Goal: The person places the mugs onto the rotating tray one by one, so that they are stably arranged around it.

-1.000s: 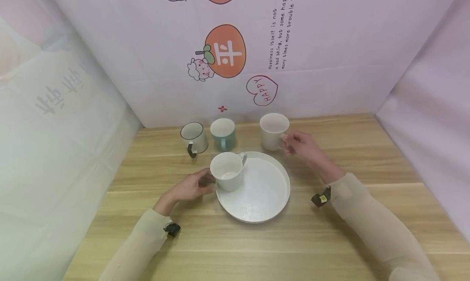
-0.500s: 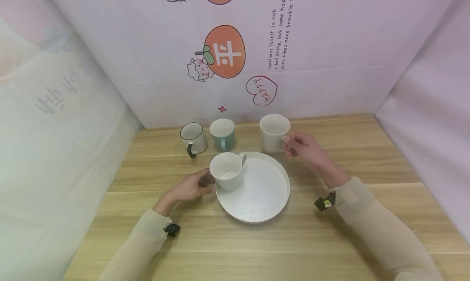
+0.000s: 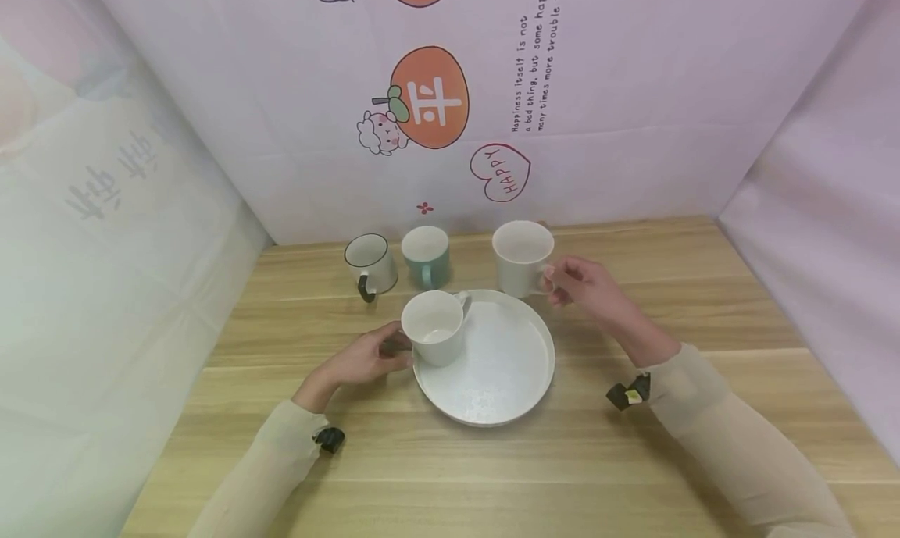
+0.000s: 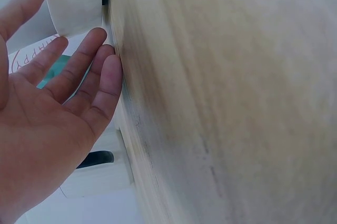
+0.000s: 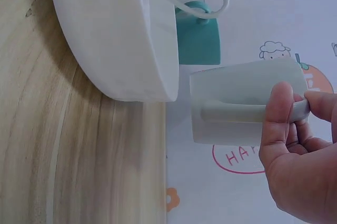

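My right hand pinches the handle of a plain white mug behind the tray; in the right wrist view that mug hangs a little above the table. A round white tray lies on the wooden table, bearing another white mug near its left rim. Beside that rim rests my left hand, its fingers spread and loosely bent. The left wrist view has this hand with fingertips at the tray's side, holding nothing; whether they touch it I cannot tell.
Along the back stand a white mug with a black rim and handle and a teal mug. A printed cloth hangs upright behind the table, and pale cloth closes off the left.
My right hand has brought the pinched mug slightly nearer and to the left, raising it somewhat. The left hand, the tray and the mug on it have stayed put.
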`<state>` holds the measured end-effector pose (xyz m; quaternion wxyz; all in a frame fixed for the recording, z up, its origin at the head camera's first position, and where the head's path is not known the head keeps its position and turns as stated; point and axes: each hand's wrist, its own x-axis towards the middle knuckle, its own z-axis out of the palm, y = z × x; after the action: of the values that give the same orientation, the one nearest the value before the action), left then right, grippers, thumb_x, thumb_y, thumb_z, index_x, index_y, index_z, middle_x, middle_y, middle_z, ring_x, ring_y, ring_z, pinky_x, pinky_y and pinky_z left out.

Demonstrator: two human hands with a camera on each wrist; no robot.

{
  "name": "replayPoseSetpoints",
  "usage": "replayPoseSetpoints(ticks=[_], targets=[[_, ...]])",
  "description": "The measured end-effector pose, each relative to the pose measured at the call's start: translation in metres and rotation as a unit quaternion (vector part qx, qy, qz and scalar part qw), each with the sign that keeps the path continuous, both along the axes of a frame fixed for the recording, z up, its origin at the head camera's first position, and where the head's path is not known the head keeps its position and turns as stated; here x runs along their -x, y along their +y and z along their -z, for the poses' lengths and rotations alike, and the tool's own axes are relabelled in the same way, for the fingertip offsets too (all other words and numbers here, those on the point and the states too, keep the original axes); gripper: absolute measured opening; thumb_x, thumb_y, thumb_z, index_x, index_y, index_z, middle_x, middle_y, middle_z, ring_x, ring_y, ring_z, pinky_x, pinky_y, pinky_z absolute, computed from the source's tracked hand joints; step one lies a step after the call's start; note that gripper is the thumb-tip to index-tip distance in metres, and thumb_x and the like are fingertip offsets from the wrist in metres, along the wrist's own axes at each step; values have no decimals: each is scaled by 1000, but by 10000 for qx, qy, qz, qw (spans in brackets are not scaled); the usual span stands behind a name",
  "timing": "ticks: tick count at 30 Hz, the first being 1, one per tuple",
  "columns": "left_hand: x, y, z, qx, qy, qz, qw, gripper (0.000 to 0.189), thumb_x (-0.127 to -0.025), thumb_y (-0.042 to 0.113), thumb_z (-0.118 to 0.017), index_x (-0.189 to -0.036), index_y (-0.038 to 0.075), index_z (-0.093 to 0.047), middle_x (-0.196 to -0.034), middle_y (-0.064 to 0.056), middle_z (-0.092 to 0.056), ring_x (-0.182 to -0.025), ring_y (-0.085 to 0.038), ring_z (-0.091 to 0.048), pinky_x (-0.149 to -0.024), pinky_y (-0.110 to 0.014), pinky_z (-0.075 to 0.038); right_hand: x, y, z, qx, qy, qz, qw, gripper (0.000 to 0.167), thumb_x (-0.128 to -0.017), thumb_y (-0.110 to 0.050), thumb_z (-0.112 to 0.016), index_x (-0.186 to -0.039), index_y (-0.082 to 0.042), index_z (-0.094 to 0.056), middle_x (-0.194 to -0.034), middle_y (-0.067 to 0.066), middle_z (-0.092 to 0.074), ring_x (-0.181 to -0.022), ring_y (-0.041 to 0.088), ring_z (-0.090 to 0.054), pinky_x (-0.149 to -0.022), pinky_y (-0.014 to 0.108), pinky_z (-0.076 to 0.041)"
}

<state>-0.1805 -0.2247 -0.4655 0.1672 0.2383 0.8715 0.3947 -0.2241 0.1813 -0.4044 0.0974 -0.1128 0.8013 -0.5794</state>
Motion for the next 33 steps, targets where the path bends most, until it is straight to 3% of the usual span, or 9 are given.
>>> replayPoseSetpoints(ticks=[15, 26, 33], targets=[[0, 0, 1, 154, -16, -97, 9998, 55, -93, 32, -72, -140, 15, -49, -125, -7, -66, -121, -25, -61, -102, -42, -53, -11, -1, -5, -35, -54, -374, 9993, 36, -106, -30, -50, -105, 5, -58, -104, 18, -61, -85, 24, -65, -82, 39, -60], [1, 1, 3, 16, -44, -55, 10000, 54, -93, 30, -72, -139, 13, -49, -125, -12, -66, -120, -31, -62, -101, -46, -54, -15, -2, -4, 33, -125, -679, 9976, 37, -105, -27, -52, -110, 9, -58, -105, 23, -60, -83, 26, -65, -77, 35, -61], [1, 2, 1, 37, -57, -49, 10000, 54, -93, 30, -72, -139, 13, -49, -125, -12, -66, -120, -30, -62, -100, -45, -54, -16, -2, -5, -75, -181, -812, 9965, 34, -104, -29, -54, -109, 4, -61, -101, 16, -61, -82, 20, -63, -77, 35, -61]])
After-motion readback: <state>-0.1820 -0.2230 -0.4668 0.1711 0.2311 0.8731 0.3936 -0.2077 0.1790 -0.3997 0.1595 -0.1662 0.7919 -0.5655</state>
